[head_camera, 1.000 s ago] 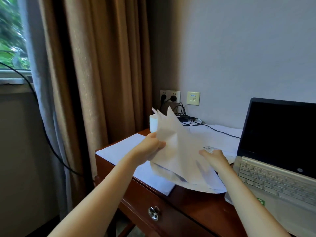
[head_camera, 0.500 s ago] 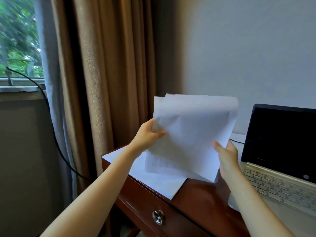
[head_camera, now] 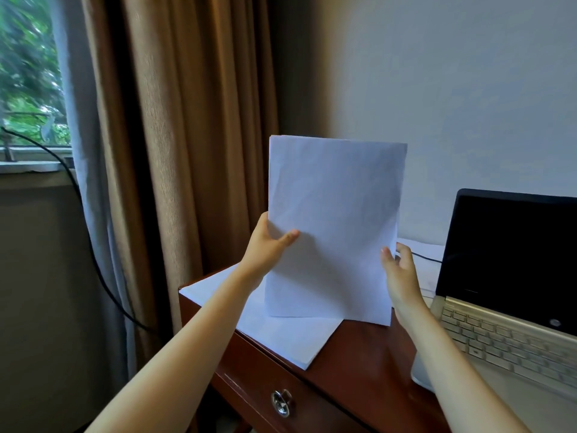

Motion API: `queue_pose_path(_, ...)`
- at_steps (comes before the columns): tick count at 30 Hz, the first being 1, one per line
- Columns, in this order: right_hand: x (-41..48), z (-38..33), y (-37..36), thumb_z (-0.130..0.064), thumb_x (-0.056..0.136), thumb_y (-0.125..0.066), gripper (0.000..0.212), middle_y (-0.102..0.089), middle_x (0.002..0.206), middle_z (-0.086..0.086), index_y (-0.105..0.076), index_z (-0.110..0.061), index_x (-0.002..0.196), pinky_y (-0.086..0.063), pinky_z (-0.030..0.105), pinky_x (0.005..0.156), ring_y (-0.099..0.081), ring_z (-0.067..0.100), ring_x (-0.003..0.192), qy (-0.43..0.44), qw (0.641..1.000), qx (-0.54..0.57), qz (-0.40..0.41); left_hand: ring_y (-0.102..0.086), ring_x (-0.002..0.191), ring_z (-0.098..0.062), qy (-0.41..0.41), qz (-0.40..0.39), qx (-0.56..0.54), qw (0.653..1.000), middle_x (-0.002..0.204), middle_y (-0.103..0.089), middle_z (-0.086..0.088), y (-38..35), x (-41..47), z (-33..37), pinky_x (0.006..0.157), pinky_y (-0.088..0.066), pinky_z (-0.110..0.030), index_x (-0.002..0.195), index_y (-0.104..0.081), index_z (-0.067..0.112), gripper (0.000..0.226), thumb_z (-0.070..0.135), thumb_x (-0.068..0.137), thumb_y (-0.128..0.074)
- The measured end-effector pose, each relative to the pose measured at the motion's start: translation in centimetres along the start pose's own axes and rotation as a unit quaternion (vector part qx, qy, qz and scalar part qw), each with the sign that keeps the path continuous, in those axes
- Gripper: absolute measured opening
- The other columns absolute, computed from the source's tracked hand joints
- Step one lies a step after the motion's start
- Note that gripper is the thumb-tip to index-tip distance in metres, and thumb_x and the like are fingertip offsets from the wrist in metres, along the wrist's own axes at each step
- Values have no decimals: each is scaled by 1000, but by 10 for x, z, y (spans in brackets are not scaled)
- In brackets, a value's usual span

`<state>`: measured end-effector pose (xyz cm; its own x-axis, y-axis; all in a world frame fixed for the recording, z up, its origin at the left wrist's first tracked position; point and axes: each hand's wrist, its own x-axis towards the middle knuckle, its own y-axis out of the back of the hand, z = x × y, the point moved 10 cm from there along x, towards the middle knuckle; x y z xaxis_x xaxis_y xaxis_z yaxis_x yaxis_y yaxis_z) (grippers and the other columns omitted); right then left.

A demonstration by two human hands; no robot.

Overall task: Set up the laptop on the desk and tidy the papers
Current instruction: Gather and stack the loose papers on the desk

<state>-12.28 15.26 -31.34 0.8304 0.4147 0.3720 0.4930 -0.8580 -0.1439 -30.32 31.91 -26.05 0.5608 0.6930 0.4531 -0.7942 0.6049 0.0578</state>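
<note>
A stack of white papers point(head_camera: 334, 220) stands upright above the wooden desk point(head_camera: 359, 364), its lower edge close to the desk top. My left hand point(head_camera: 265, 248) grips its left edge, thumb across the front. My right hand point(head_camera: 401, 273) holds the right edge, thumb on the front and fingers behind. A single white sheet point(head_camera: 281, 332) lies flat on the desk's left corner. The open laptop point(head_camera: 512, 292), with a dark screen and a gold keyboard, sits at the right. More white paper point(head_camera: 427, 260) lies behind my right hand beside the laptop.
Brown curtains point(head_camera: 187, 151) hang left of the desk, next to a window point(head_camera: 28, 82). A black cable point(head_camera: 103, 276) runs down from the sill. Another thin cable point(head_camera: 426, 257) crosses the paper near the laptop. The desk drawer has a metal knob point(head_camera: 282, 403).
Both hands lifted the loose crumpled papers off the desk and turned them upright into a squared stack. The view shifted left and nearer.
</note>
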Motion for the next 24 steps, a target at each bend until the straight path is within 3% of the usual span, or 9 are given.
queue_pose_path(3,2,4,2,-18,100,-39,14,-49,90,-3,-41,-14,114,-36,23,79,-45,15,91,2,1000,-3,8,-58,98,-8,4,29,-10,1000,113,-60,5,4,3,0,80,-48,-16,125,-47,14,39,19,90,-62)
queue_pose_path(6,3,10,4,-14,100,-39,10,-49,85,-6,-41,-17,109,-35,29,83,-47,17,90,-11,1000,4,11,-59,99,-14,28,45,-22,998,112,-61,1,5,2,-7,87,-49,-26,122,-51,13,33,18,91,-61)
queue_pose_path(9,4,13,4,-12,98,-42,13,-56,90,2,-45,-16,110,-40,34,84,-52,23,92,-10,1000,-20,8,-61,86,-16,38,44,-39,998,97,-64,0,2,-1,-12,77,-51,-25,115,-56,12,23,6,92,-56)
queue_pose_path(12,3,18,7,-14,95,-49,26,-57,105,10,-46,-15,121,-42,35,84,-55,25,96,-28,999,-19,18,-60,72,-13,36,79,-66,994,82,-63,2,8,-2,-15,68,-51,-25,108,-59,10,21,-2,92,-53)
queue_pose_path(15,1,18,8,-14,91,-57,32,-57,98,7,-45,-16,121,-43,29,76,-54,24,95,-39,999,-14,11,-58,72,-15,54,132,-105,984,79,-62,2,18,-3,-23,68,-50,-25,99,-59,12,18,-3,91,-53)
queue_pose_path(17,-2,21,11,-13,89,-61,33,-54,91,1,-45,-17,117,-41,24,72,-52,19,91,-59,998,17,24,-58,75,-17,74,158,-134,976,80,-62,2,23,-4,-30,70,-50,-25,97,-59,11,15,-2,91,-53)
queue_pose_path(20,-7,40,19,-9,84,-66,31,-59,95,1,-48,-17,108,-45,28,80,-56,17,89,-144,976,147,76,-58,81,-18,106,183,-174,962,83,-61,3,26,-5,-42,77,-49,-31,110,-59,8,19,2,94,-52)
queue_pose_path(22,-13,50,5,-3,84,-63,18,-67,79,-1,-54,-16,93,-48,27,71,-59,16,77,-185,949,249,47,-58,89,-21,142,198,-220,945,90,-61,-1,22,-8,-54,84,-45,-33,121,-56,4,27,4,94,-52)
queue_pose_path(24,-23,48,-21,-3,89,-56,17,-63,68,-4,-51,-19,83,-45,26,67,-57,12,64,-202,941,271,-34,-56,96,-23,189,205,-268,922,108,-61,-9,15,-14,-67,86,-46,-35,126,-52,4,31,5,95,-52)
